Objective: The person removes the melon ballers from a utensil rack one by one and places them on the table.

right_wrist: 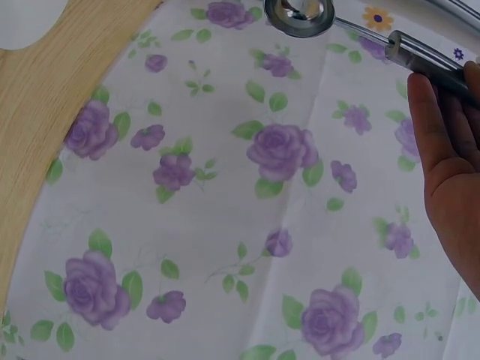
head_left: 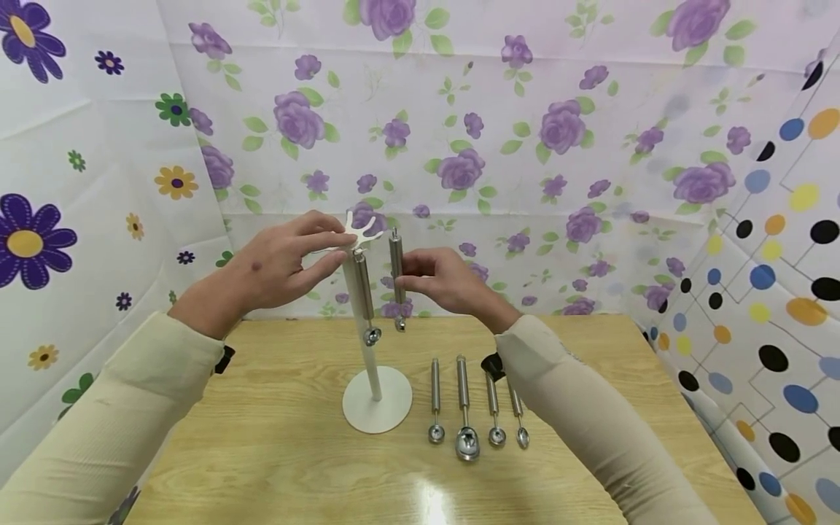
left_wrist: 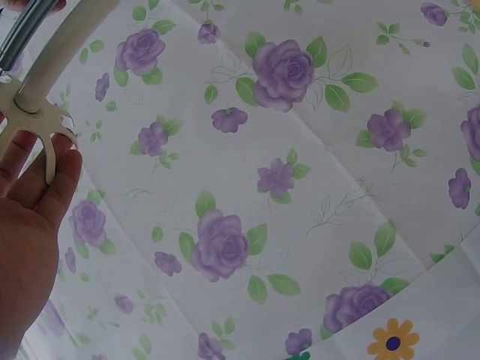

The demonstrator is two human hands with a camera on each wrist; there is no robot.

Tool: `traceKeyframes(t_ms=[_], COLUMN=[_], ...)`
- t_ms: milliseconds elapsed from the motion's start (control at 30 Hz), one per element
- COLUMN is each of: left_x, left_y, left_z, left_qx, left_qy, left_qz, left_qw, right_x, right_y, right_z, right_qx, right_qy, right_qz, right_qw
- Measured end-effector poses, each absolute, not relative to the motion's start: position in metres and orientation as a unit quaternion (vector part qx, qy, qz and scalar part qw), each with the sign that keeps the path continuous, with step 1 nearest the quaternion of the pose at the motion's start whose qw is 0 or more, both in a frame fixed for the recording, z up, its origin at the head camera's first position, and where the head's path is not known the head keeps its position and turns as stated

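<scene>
A white utensil stand (head_left: 360,306) with a ring of hooks on top rises from a round base. My left hand (head_left: 278,262) grips the hook top with thumb and fingers, which lie against the prongs (left_wrist: 49,154) in the left wrist view. One melon baller (head_left: 364,292) with a steel handle hangs from the stand, bowl down. To its right, my right hand (head_left: 449,281) pinches another melon baller (head_left: 397,255) by its handle, upright with the bowl low. Its round bowl (right_wrist: 300,19) shows at the top of the right wrist view.
On the wooden table (head_left: 275,452) several steel scoops lie in a row right of the base, among them a large scoop (head_left: 467,441) and a small oval one (head_left: 522,436). The right forearm partly covers the row. Flowered cloth (head_left: 459,168) hangs behind.
</scene>
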State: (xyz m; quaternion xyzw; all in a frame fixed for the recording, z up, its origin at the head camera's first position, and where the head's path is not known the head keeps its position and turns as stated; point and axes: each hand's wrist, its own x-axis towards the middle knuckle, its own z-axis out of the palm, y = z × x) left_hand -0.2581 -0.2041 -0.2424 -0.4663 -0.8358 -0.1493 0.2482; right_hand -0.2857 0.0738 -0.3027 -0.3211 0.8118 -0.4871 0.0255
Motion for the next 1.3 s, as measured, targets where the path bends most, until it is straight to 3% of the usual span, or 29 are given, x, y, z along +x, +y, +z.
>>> traceKeyframes(t_ms=[833,1300], left_x=[-0.257,-0.262], left_y=[-0.201,-0.199], left_z=[-0.245,-0.252], left_qx=[-0.469,-0.481], left_qy=[-0.829,-0.806], left_qz=[-0.146,-0.158], left_qw=[0.266,0.305], right_x=[-0.275,-0.268], right_y=[0.175,0.213], right_z=[-0.349,-0.380], right_qx=[-0.242,-0.189], right_qy=[0.846,0.859], right_qz=[-0.475,-0.476], right_qw=[0.022,0.018])
